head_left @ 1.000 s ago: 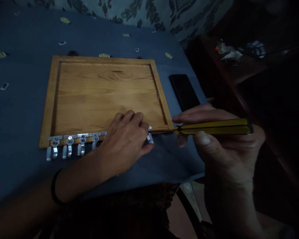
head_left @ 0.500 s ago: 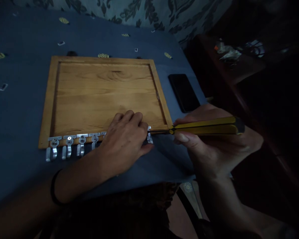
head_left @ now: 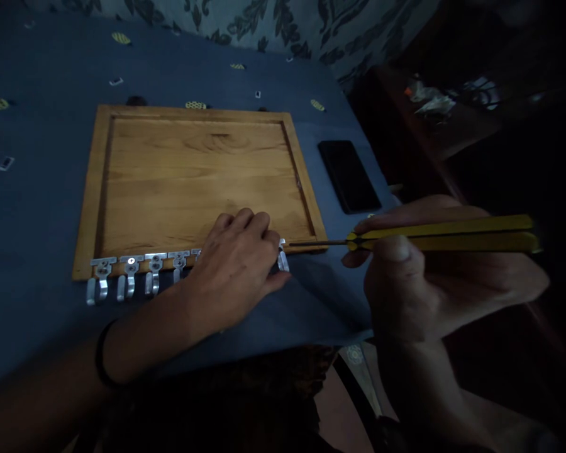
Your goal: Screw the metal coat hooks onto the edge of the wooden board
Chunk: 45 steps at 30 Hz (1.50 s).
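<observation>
My left hand [head_left: 236, 270] is palm-down at the board's near edge, at 5 o'clock from its middle, fingers curled over and thumb pointing towards 3; the fingertips are hidden, so I cannot tell what they grip; a dark wristband [head_left: 104, 355] circles that wrist. My right hand [head_left: 429, 283], out towards 4 o'clock, is closed around the yellow-and-black handle of a screwdriver [head_left: 443, 228], thumb along its side; the slim shaft points to 9 o'clock across the board's near right corner; its tip is just beside the metal hook [head_left: 283, 259] that shows past my left hand, and I cannot tell if they touch.

More silvery hooks [head_left: 131, 277] line the near edge towards 7 o'clock, curved ends jutting over it towards me; part of the row is covered by my left hand. The wooden board [head_left: 198, 182] lies flat, a raised rim around its sunken panel; beneath it is a dark blue cloth [head_left: 38, 214] with yellow and white motifs; a black phone [head_left: 349, 176] lies on the cloth at 3 o'clock, apart from the board; farther out, at 2, crumpled clear wrapping [head_left: 434, 102] sits on dark furniture; at 12, a leaf-patterned backdrop [head_left: 273, 28] rises.
</observation>
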Each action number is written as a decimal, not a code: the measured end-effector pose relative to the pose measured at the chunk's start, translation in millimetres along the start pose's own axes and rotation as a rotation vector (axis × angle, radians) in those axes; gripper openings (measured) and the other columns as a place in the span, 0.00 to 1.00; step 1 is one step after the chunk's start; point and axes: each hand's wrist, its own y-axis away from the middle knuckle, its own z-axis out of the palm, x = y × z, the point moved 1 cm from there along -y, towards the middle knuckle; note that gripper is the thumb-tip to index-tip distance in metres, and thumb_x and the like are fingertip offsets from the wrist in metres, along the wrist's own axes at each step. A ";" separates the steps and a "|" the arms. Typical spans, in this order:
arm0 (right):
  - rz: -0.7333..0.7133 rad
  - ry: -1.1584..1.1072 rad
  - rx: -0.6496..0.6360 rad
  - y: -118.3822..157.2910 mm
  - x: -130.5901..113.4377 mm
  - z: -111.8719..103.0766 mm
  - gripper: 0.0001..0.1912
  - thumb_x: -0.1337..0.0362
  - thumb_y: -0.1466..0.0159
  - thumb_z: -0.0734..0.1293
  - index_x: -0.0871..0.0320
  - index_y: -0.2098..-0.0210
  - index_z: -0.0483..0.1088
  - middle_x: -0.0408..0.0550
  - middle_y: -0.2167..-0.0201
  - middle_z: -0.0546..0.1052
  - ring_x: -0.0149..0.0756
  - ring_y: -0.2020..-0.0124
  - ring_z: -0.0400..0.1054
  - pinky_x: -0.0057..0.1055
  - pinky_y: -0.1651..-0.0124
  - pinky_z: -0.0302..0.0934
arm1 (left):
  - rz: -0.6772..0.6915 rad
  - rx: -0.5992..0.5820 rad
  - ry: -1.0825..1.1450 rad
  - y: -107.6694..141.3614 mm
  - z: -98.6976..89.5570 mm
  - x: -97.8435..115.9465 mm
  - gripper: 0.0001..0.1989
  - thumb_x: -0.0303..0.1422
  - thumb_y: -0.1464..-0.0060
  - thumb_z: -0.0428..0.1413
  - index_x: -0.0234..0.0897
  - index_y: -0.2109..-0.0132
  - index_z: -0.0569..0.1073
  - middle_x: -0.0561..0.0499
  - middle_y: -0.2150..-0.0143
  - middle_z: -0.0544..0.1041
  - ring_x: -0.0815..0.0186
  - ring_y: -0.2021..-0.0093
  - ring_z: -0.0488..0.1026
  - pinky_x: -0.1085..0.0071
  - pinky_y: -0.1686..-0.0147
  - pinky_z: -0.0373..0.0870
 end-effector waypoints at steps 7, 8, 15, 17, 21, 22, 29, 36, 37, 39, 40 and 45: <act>-0.053 -0.088 0.048 -1.7 -2.8 16.3 0.02 0.64 0.34 0.76 0.50 0.63 0.82 0.43 0.67 0.83 0.39 0.70 0.78 0.39 0.69 0.72 | 0.015 0.030 -0.019 -0.3 -0.2 0.1 0.17 0.43 0.36 0.65 0.32 0.52 0.82 0.42 0.55 0.78 0.50 0.49 0.73 0.57 0.51 0.70; -0.048 -0.093 0.044 -1.8 -3.0 17.3 0.02 0.64 0.34 0.76 0.50 0.64 0.82 0.42 0.68 0.83 0.39 0.72 0.77 0.39 0.71 0.71 | 0.015 0.028 -0.020 -0.2 -0.5 0.1 0.17 0.43 0.36 0.65 0.32 0.52 0.82 0.42 0.55 0.78 0.50 0.49 0.74 0.57 0.51 0.70; -0.015 -0.083 -0.030 -6.8 -8.9 16.1 0.04 0.63 0.33 0.76 0.50 0.66 0.80 0.43 0.68 0.83 0.38 0.72 0.75 0.41 0.70 0.74 | 0.027 0.065 -0.032 0.7 2.6 -0.6 0.15 0.42 0.36 0.65 0.33 0.53 0.82 0.42 0.56 0.78 0.50 0.50 0.73 0.57 0.50 0.70; -0.029 -0.141 -0.074 -9.6 -8.5 14.0 0.03 0.65 0.35 0.77 0.51 0.65 0.81 0.43 0.67 0.83 0.37 0.72 0.75 0.41 0.68 0.74 | 0.029 0.073 -0.036 0.7 3.3 -0.7 0.15 0.42 0.36 0.65 0.33 0.53 0.82 0.42 0.55 0.78 0.50 0.49 0.73 0.56 0.50 0.70; -0.009 -0.235 -0.140 -12.7 -6.4 7.0 0.03 0.67 0.37 0.78 0.54 0.63 0.83 0.45 0.65 0.84 0.37 0.68 0.77 0.37 0.67 0.74 | 0.028 0.053 -0.036 0.3 1.5 -0.5 0.16 0.42 0.36 0.65 0.32 0.52 0.82 0.42 0.56 0.78 0.50 0.49 0.73 0.56 0.50 0.70; 0.014 -0.246 -0.163 -12.6 -6.2 5.0 0.04 0.69 0.36 0.77 0.54 0.62 0.84 0.46 0.64 0.84 0.37 0.67 0.77 0.36 0.68 0.73 | 0.026 0.046 -0.036 0.2 1.0 -0.4 0.16 0.42 0.36 0.65 0.32 0.52 0.82 0.42 0.56 0.78 0.49 0.49 0.74 0.56 0.50 0.71; 0.165 -0.273 -0.204 -7.1 -5.9 -2.2 0.13 0.66 0.35 0.76 0.43 0.53 0.85 0.43 0.59 0.84 0.38 0.71 0.76 0.37 0.75 0.72 | 0.028 0.073 -0.046 1.0 2.2 -0.3 0.16 0.43 0.36 0.65 0.32 0.54 0.82 0.42 0.57 0.78 0.50 0.51 0.74 0.57 0.52 0.71; 0.046 -0.172 -0.141 -9.5 -8.6 6.1 0.10 0.65 0.36 0.78 0.42 0.57 0.85 0.41 0.64 0.84 0.41 0.73 0.74 0.43 0.73 0.70 | 0.038 0.080 -0.048 1.3 2.6 -0.7 0.15 0.42 0.36 0.65 0.32 0.54 0.81 0.43 0.58 0.78 0.51 0.51 0.74 0.58 0.52 0.70; 0.026 -0.160 -0.124 -10.0 -8.8 7.8 0.10 0.65 0.36 0.78 0.42 0.58 0.85 0.41 0.65 0.84 0.42 0.72 0.75 0.44 0.73 0.70 | 0.039 0.082 -0.046 1.3 2.4 -0.6 0.15 0.42 0.36 0.65 0.32 0.54 0.81 0.43 0.58 0.78 0.51 0.51 0.74 0.58 0.52 0.70; -0.016 -0.151 -0.091 -10.8 -9.1 11.4 0.08 0.65 0.37 0.78 0.43 0.59 0.84 0.41 0.66 0.84 0.42 0.71 0.75 0.44 0.71 0.70 | 0.039 0.083 -0.044 1.2 2.2 -0.3 0.15 0.42 0.36 0.65 0.33 0.53 0.81 0.43 0.57 0.78 0.51 0.51 0.73 0.58 0.52 0.70; -0.035 -0.147 -0.076 -10.9 -9.1 13.1 0.08 0.65 0.37 0.79 0.44 0.60 0.84 0.41 0.67 0.83 0.42 0.71 0.74 0.43 0.71 0.70 | 0.038 0.080 -0.042 1.1 2.1 -0.2 0.15 0.42 0.36 0.65 0.33 0.53 0.81 0.44 0.57 0.78 0.51 0.51 0.73 0.58 0.52 0.70; -0.058 -0.084 -0.051 -7.0 -7.0 13.4 0.07 0.66 0.36 0.77 0.45 0.61 0.82 0.39 0.67 0.83 0.37 0.70 0.74 0.40 0.68 0.68 | 0.030 0.060 -0.044 1.1 1.5 -0.2 0.16 0.43 0.36 0.65 0.32 0.53 0.81 0.42 0.56 0.78 0.50 0.50 0.73 0.57 0.51 0.70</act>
